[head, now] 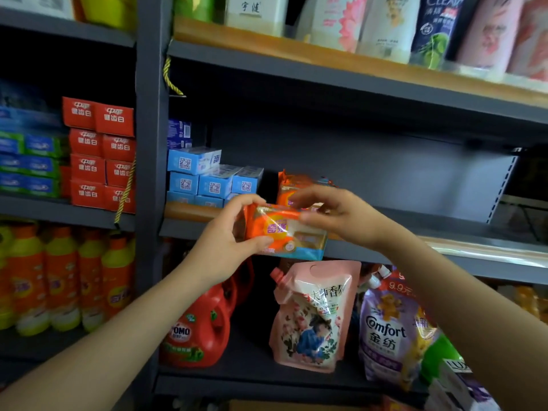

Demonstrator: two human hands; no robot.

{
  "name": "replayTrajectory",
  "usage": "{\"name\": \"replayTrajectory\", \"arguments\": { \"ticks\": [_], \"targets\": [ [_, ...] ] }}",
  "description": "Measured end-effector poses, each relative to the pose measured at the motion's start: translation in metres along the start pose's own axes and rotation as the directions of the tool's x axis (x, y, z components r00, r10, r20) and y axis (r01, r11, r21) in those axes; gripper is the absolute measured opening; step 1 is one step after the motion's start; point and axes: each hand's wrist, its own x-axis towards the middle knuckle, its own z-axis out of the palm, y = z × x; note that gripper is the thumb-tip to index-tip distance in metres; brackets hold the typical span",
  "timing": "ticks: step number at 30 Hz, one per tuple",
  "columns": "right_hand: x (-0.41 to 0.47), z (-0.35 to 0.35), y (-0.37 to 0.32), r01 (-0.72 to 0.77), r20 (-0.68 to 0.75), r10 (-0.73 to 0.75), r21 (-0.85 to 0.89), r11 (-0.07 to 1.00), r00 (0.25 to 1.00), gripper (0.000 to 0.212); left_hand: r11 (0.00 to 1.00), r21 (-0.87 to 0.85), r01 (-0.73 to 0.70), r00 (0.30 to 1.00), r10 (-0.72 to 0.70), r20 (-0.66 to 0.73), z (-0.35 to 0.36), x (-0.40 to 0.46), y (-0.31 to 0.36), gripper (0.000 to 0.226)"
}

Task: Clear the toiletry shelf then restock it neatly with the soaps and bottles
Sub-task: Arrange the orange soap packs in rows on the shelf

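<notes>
An orange and blue soap pack (292, 234) hangs in front of the middle shelf's edge (189, 226). My left hand (228, 241) grips its left end, thumb below and fingers over the top. My right hand (335, 212) pinches its top right corner. Behind it on the shelf stands another orange soap pack (293, 185). Light blue soap boxes (207, 179) are stacked at the shelf's left end. To the right of the packs the shelf board (385, 209) shows nothing on it.
Shampoo bottles (385, 22) line the shelf above. Below are a red detergent jug (198, 327), a pink refill pouch (314, 315) and a purple Comfort pouch (388, 330). The left bay holds red toothpaste boxes (100, 155) and orange-yellow bottles (62, 277).
</notes>
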Motion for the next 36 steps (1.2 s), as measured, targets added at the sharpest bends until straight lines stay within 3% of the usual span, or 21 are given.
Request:
{"name": "replayTrajectory", "arguments": {
  "ticks": [1,3,6,8,9,11,13,14,16,21,24,29,33,36],
  "targets": [
    [-0.005,-0.001,-0.001,-0.004,0.076,0.009,-0.058,0.998,0.997,0.032,1.000,-0.005,-0.018,1.000,0.018,0.009,0.005,0.004,0.001,0.053],
    [-0.009,-0.011,0.001,-0.024,0.084,0.037,-0.151,0.988,0.996,0.041,0.999,-0.004,-0.041,0.999,0.041,0.009,0.016,0.013,0.005,0.056],
    [-0.010,-0.029,0.001,-0.041,-0.043,0.037,-0.105,0.994,0.998,0.040,0.991,0.064,-0.117,0.992,0.121,-0.046,0.033,0.022,0.017,0.062],
    [-0.007,-0.037,0.003,-0.020,-0.178,0.000,-0.110,0.994,0.984,0.040,0.945,0.276,-0.176,0.974,0.207,-0.091,0.035,0.030,0.025,0.066],
    [-0.004,-0.040,0.004,-0.025,-0.231,-0.005,-0.126,0.992,0.973,0.040,0.872,0.456,-0.177,0.966,0.243,-0.090,0.034,0.034,0.027,0.067],
    [0.003,-0.041,0.012,-0.073,-0.271,0.027,-0.162,0.984,0.962,0.042,0.587,0.797,-0.144,0.975,0.222,0.012,0.026,0.044,0.019,0.066],
    [0.010,-0.039,0.023,-0.119,-0.247,0.058,-0.238,0.964,0.967,0.043,0.362,0.925,-0.117,0.992,0.087,0.091,0.017,0.048,0.009,0.068],
    [0.013,-0.037,0.029,-0.129,-0.231,0.063,-0.285,0.950,0.971,0.044,0.336,0.935,-0.110,0.994,0.040,0.103,0.014,0.048,0.004,0.069],
    [0.017,-0.032,0.040,-0.149,-0.225,0.074,-0.335,0.930,0.972,0.044,0.337,0.933,-0.123,0.992,0.030,0.120,0.010,0.046,-0.003,0.068],
    [0.027,-0.025,0.053,-0.205,-0.213,0.151,-0.262,0.943,0.965,0.047,0.306,0.926,-0.222,0.961,0.226,0.156,0.007,0.039,-0.022,0.058],
    [0.033,-0.018,0.060,-0.228,-0.155,0.181,-0.387,0.893,0.971,0.053,0.328,0.916,-0.230,0.954,0.261,0.146,0.008,0.038,-0.027,0.059],
    [0.037,-0.009,0.064,-0.279,-0.135,0.250,-0.285,0.917,0.959,0.061,0.367,0.903,-0.223,0.959,0.251,0.135,0.009,0.036,-0.031,0.061],
    [0.038,-0.012,0.062,-0.236,-0.040,0.232,-0.214,0.948,0.972,0.045,0.386,0.896,-0.219,0.960,0.249,0.127,0.010,0.033,-0.034,0.063],
    [0.035,-0.014,0.064,-0.221,-0.048,0.217,-0.288,0.932,0.975,0.042,0.410,0.888,-0.210,0.968,0.213,0.130,0.012,0.033,-0.035,0.064]
  ]
}}
